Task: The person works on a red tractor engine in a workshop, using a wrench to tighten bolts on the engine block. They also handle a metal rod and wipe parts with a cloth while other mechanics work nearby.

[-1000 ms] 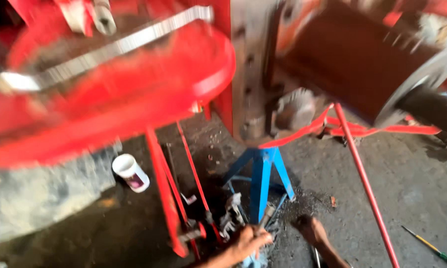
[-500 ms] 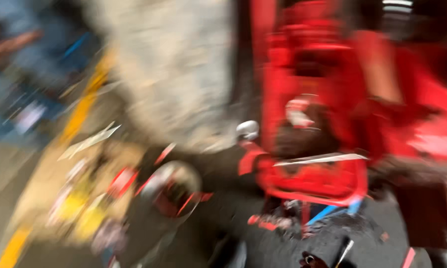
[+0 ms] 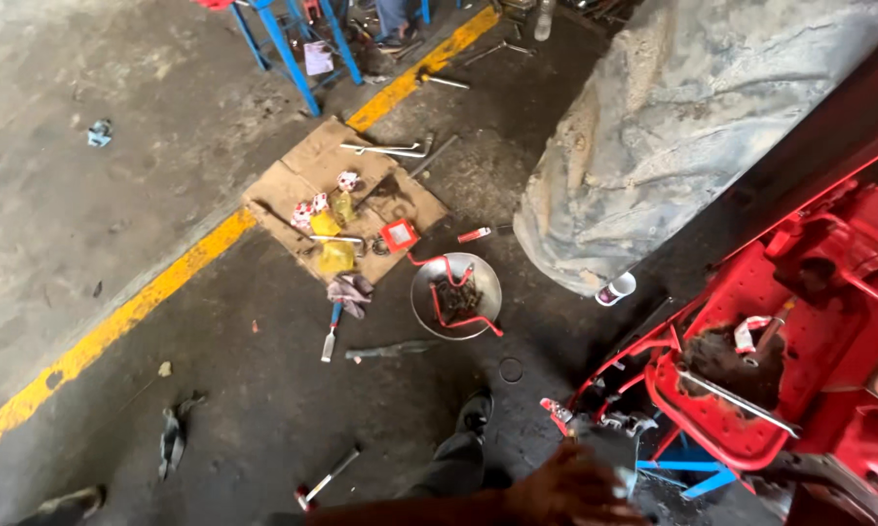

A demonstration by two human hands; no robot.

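You get soft, even daylight here, brightest on the pale concrete floor (image 3: pixel 78 175) at upper left, which looks slightly washed out. The oily dark floor (image 3: pixel 263 390) in the middle reads dimmer, with only faint, diffuse shadows under the tools. The metal bowl (image 3: pixel 455 294) shows a mild sheen, not harsh glare. Your view is sharp through the centre; your hand (image 3: pixel 570 487) at the bottom edge is softer and dim. The red machine (image 3: pixel 809 321) at right keeps saturated colour with deep shadow in its recesses.

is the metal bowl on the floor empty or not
Not empty. The bowl holds dark small parts in the middle, and red bent rods lie across its rim.
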